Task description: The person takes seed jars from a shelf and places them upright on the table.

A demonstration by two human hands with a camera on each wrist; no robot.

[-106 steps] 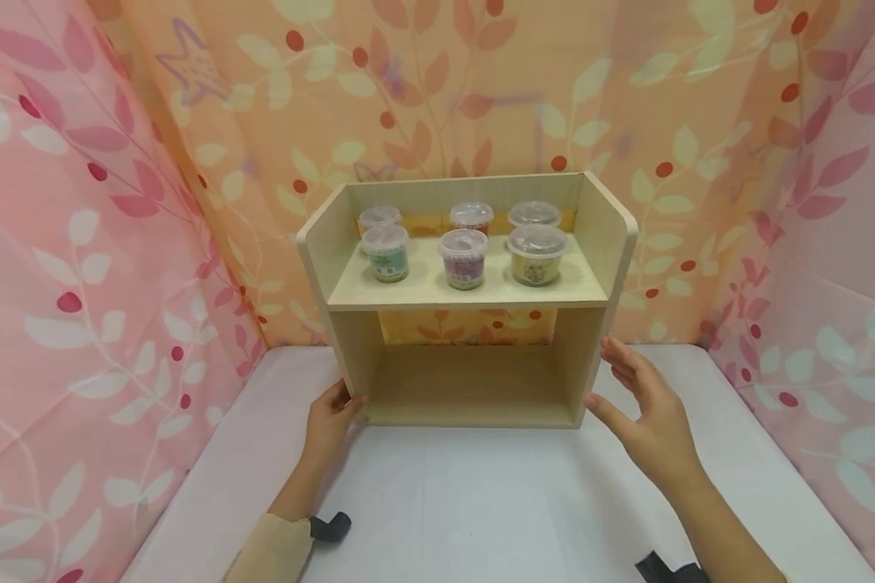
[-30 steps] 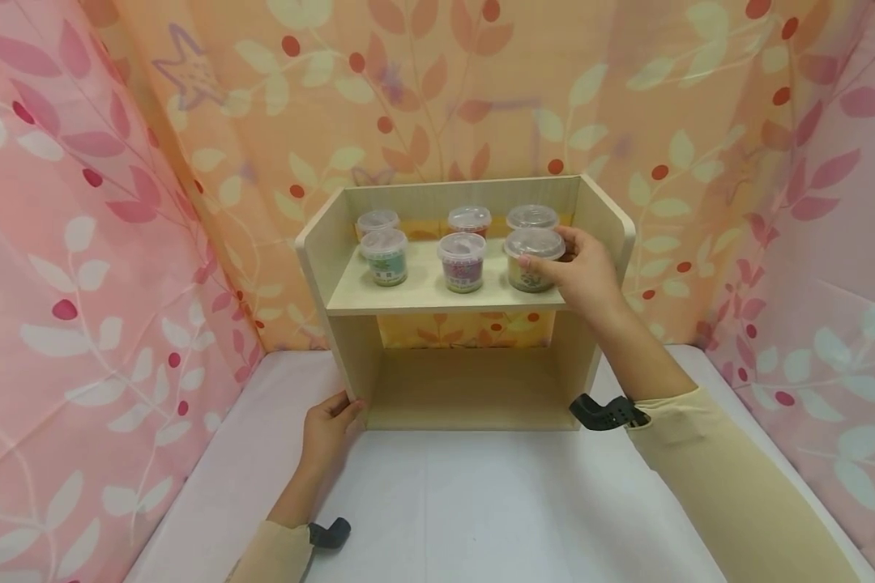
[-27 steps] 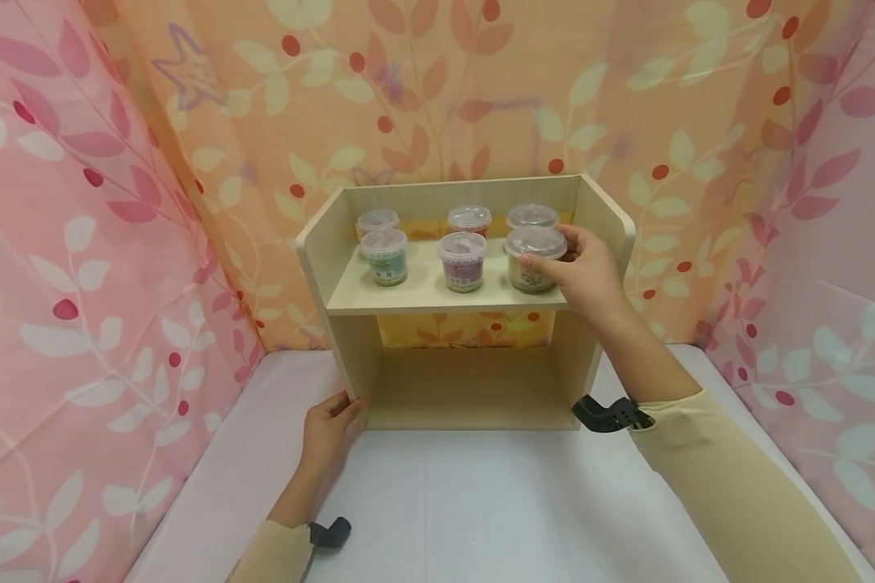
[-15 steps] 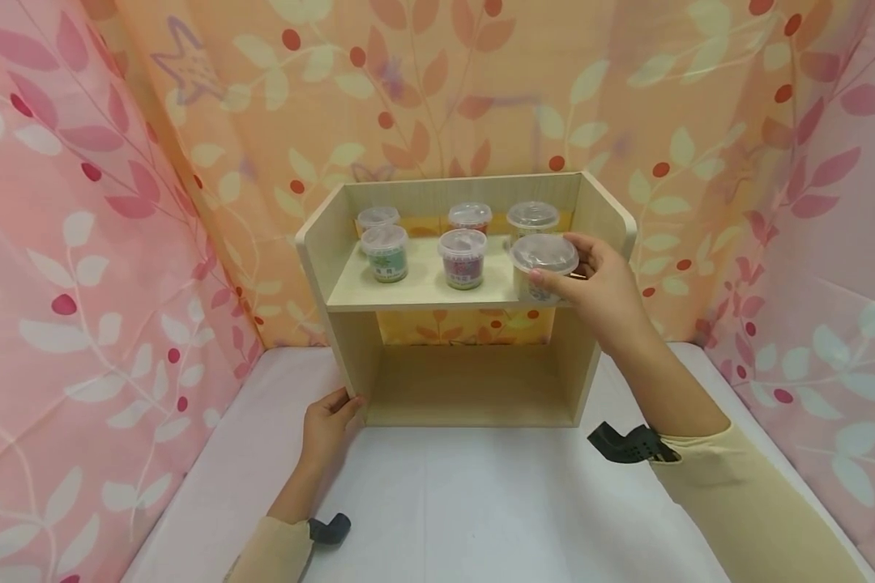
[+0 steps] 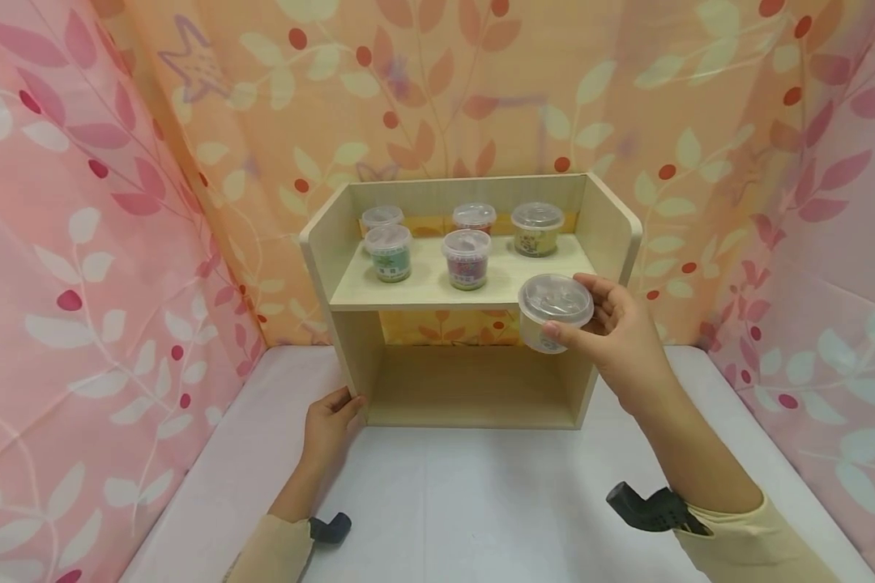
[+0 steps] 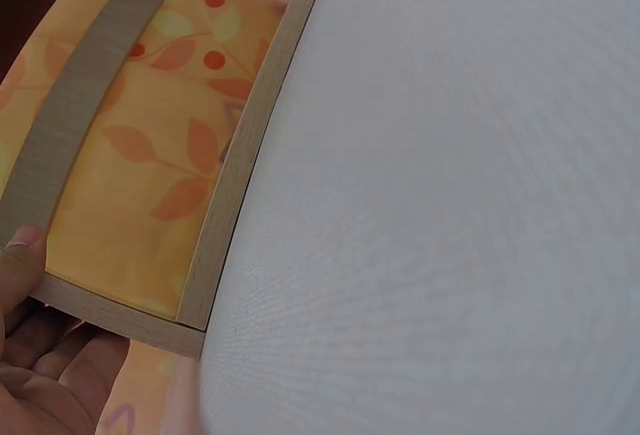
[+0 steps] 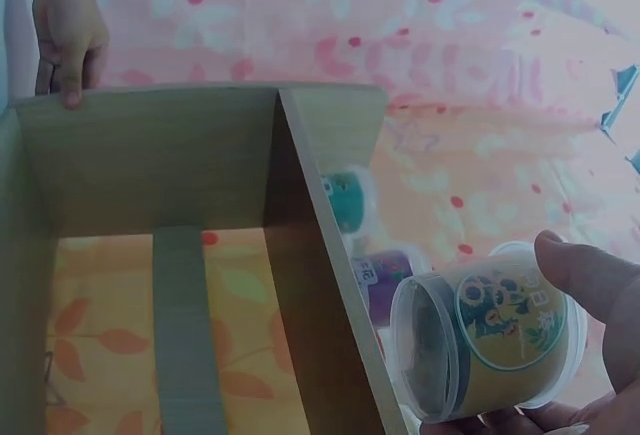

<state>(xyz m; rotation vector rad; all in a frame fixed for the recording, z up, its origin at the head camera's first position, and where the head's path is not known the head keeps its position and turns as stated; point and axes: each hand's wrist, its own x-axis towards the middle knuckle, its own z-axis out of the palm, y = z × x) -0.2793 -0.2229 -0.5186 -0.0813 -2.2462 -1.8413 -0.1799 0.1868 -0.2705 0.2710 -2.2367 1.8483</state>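
My right hand [image 5: 623, 344] grips a round clear-lidded tub [image 5: 554, 312] between thumb and fingers, in front of the right part of the shelf [image 5: 474, 300]. In the right wrist view the tub [image 7: 490, 340] shows a yellow label with flowers. My left hand [image 5: 328, 421] holds the lower left side panel of the shelf, thumb inside and fingers outside, as the left wrist view shows with the hand [image 6: 50, 355] at the panel edge. On the upper board stand a green-labelled tub [image 5: 390, 259], a purple-labelled tub [image 5: 467, 263] and a yellow-labelled tub [image 5: 536, 235].
Behind the front tubs sit another lidded tub [image 5: 382, 217] at left and a red one [image 5: 474, 217] in the middle. The shelf's lower compartment [image 5: 470, 389] is open at the front. White cloth [image 5: 467, 502] covers the table; patterned curtains [image 5: 437, 89] enclose it.
My right hand moved from beside the shelf to the front right tub, gripped it, then lifted it off the upper board, forward and down. The left hand stays on the side panel.
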